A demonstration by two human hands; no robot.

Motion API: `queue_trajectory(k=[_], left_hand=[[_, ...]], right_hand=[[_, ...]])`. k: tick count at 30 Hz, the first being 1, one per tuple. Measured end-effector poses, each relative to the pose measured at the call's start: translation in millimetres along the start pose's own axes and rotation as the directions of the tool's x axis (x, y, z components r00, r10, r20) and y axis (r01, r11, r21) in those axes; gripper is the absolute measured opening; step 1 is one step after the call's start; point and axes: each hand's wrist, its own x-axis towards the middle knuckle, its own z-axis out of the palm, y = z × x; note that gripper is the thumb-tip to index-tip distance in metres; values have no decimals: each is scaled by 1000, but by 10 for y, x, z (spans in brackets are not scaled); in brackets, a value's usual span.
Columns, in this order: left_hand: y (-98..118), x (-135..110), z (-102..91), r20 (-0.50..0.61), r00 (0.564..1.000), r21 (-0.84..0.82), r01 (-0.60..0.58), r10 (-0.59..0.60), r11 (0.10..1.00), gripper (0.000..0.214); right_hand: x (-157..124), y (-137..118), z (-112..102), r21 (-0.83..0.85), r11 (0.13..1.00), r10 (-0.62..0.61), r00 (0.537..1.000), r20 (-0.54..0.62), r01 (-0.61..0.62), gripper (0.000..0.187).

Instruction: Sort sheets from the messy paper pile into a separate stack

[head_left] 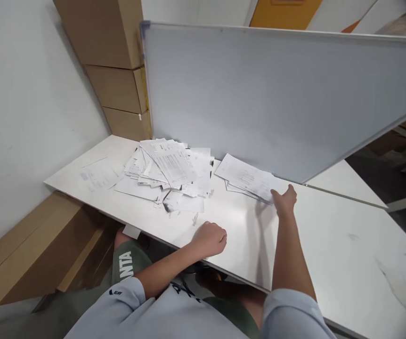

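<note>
My right hand (pixel 284 200) is at the near corner of a small stack of printed papers (pixel 248 178), with its fingers closed on the sheets' edge. My left hand (pixel 210 239) is curled into a loose fist and rests on the near edge of the white table (pixel 316 245), holding nothing. Beyond it lies a large, untidy pile of printed sheets and torn paper scraps (pixel 167 169). A single sheet (pixel 99 175) lies apart on the table's left end.
A large whiteboard with a metal frame (pixel 277 99) stands tilted along the table's far side. Stacked cardboard boxes (pixel 114 61) stand in the far corner against a white wall (pixel 29 94). More cardboard (pixel 36 249) lies below the table's left edge.
</note>
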Motion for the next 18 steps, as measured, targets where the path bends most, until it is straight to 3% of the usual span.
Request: queue_trajectory(k=[2, 5, 7, 11, 14, 18], left_hand=[[-7, -13, 10, -4, 1000, -3, -7, 7, 1000, 25], [-11, -25, 30, -12, 1000, -10, -18, 18, 1000, 25], [-8, -28, 46, -19, 999, -9, -27, 27, 1000, 24], [2, -30, 76, -59, 998, 16, -20, 21, 1000, 22], [-2, -28, 91, -70, 997, 27, -17, 19, 999, 20], [-10, -34, 93, -69, 997, 13, -18, 19, 1000, 20]], right_hand=[[-229, -21, 253, -195, 979, -60, 998, -25, 54, 78], [-582, -72, 624, -495, 832, -168, 964, 207, 251, 66], [-696, -118, 800, -566, 739, -188, 918, 348, 366, 62], [-626, -215, 1001, -580, 640, -237, 847, 475, 504, 62], [-523, -236, 1077, -581, 676, -183, 868, 462, 452, 63], [-486, -176, 1066, -581, 780, -108, 965, 239, 231, 61]])
